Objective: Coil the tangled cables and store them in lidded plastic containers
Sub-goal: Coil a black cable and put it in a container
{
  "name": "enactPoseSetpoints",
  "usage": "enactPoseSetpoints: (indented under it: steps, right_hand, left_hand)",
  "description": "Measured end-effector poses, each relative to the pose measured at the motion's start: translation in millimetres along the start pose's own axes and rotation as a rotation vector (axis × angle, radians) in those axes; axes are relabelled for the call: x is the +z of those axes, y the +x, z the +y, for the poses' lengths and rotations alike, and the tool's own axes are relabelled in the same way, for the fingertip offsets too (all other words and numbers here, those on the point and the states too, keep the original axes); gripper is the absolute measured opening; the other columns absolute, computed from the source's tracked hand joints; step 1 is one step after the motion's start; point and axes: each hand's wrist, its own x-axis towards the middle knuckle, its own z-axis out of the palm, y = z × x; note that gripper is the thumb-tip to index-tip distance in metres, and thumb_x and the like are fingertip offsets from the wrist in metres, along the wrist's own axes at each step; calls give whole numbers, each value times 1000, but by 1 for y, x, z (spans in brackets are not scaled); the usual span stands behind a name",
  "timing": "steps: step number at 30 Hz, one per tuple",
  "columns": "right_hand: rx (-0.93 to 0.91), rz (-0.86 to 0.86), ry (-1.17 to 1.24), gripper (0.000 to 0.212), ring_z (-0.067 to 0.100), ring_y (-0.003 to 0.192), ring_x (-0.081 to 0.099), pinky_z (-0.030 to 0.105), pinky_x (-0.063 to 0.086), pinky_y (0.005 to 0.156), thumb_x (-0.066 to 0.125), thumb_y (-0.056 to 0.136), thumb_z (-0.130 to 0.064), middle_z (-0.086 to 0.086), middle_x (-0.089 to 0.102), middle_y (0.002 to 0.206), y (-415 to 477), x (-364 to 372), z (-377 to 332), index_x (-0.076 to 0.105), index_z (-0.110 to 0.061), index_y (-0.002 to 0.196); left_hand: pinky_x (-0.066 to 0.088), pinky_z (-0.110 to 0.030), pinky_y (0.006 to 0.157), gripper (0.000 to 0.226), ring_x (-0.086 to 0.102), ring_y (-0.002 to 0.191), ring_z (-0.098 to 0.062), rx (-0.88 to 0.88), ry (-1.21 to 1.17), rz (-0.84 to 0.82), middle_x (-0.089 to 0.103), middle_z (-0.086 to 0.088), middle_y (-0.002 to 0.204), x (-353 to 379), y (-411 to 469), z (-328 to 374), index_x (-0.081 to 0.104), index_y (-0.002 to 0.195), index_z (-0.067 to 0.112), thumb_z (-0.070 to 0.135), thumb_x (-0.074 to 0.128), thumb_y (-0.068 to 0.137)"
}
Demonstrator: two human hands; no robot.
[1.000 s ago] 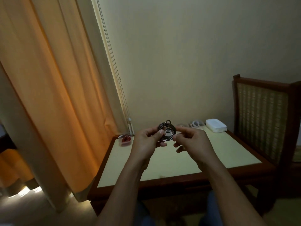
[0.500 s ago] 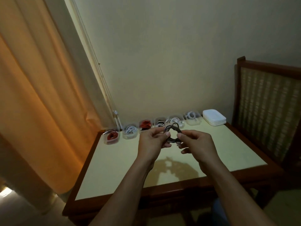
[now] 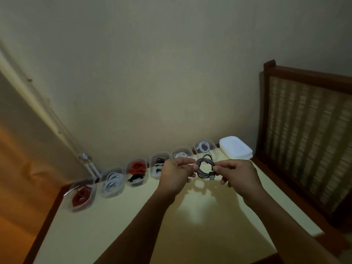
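Since the earlier frames the view has dipped and drawn nearer, so the full row of tubs along the far edge of the pale yellow bench with a dark wooden rim point(image 3: 209, 225) now shows, and the coil has turned so its plug hangs in sight. The left hand point(image 3: 176, 173) pinches the left side of a black-and-silver braided cable point(image 3: 204, 167) wound into a small round coil, thumb and forefinger closed on the loops. The right hand point(image 3: 238, 175) pinches the coil's right side, its other fingers curled beneath. The coil is held in the air above the bench, nearer the far edge, touching only the fingers. A dark USB plug point(image 3: 212, 175) hangs at the coil's lower right, just beside the right thumb. Six clear plastic tubs stand open along the far edge, from the far left corner rightward. The first tub point(image 3: 81, 196) holds a red cable, the second tub point(image 3: 112, 182) a white one, the third tub point(image 3: 136, 173) red and black, the fourth tub point(image 3: 159, 164) black and white, the fifth tub point(image 3: 182, 154) white, and the sixth tub point(image 3: 204, 146) white. A stack of white plastic lids point(image 3: 236, 148) sits at the far right corner. A wooden chair with a woven back point(image 3: 304, 130) stands beyond the right edge.
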Motion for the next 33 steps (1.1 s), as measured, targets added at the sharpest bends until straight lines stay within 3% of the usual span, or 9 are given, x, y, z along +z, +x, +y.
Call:
enactPoseSetpoints:
  steps: [3,6,9,12,17,21,27,30,33]
  right_hand:
    - [4,27,-71,7,9,46,57,24,47,57,79,85,-17,-6,75,70,50,-5,19,80,-23,88]
    - [4,40,-118,6,0,40,51,17,43,46,79,85,-13,-4,72,64,98,-3,37,80,-18,87]
    - [22,50,-169,5,-3,37,49,12,37,41,79,85,-12,0,72,66,145,2,56,80,-16,87]
    - [35,42,-255,6,0,52,57,20,45,53,80,84,-16,-2,75,72,187,10,76,81,-22,84]
    - [29,25,-501,4,22,79,68,43,55,78,82,80,-26,-2,76,77,246,26,108,82,-28,83]
    - [7,20,-745,13,20,84,66,42,53,84,81,77,-39,-4,73,81,275,43,121,81,-28,86]
    - [-55,-19,-1015,20,24,91,63,36,40,83,76,78,-36,1,68,86,296,55,121,72,-20,89]
    - [-106,-25,-1157,20,25,102,62,39,38,95,71,86,-34,3,67,98,292,58,117,56,-21,89]
    - [-145,-18,-1219,10,24,109,61,39,35,104,62,95,-31,2,68,109,288,59,117,58,-23,99]
  left_hand:
    - [49,-17,59,5,65,68,-10,4,123,-12,78,-7,84,15,50,-8,78,90,13,10,74,91]
    - [51,-23,67,3,61,69,-12,-9,172,-23,76,-13,84,31,98,-16,78,90,10,11,76,90]
    - [44,-14,57,3,58,61,-1,0,241,-2,69,6,68,45,146,-30,80,89,10,11,78,87]
    - [45,-18,59,2,58,59,0,0,297,34,66,11,64,56,188,-45,82,85,13,11,81,85]
    - [50,-33,65,17,62,65,-22,-66,474,61,67,-9,66,66,246,-75,75,76,7,21,84,77]
    - [47,-34,57,25,58,60,-28,-74,654,54,53,-7,58,70,279,-99,67,73,1,23,80,74]
    - [56,-44,86,27,68,95,-35,26,925,13,66,-13,89,77,297,-93,50,75,16,31,71,81]
    - [50,-41,95,23,65,104,-33,100,1071,-10,68,-9,106,82,299,-90,53,92,18,35,68,88]
    - [47,-41,98,26,64,110,-31,113,1165,-52,68,-8,117,87,300,-89,61,113,16,29,66,91]
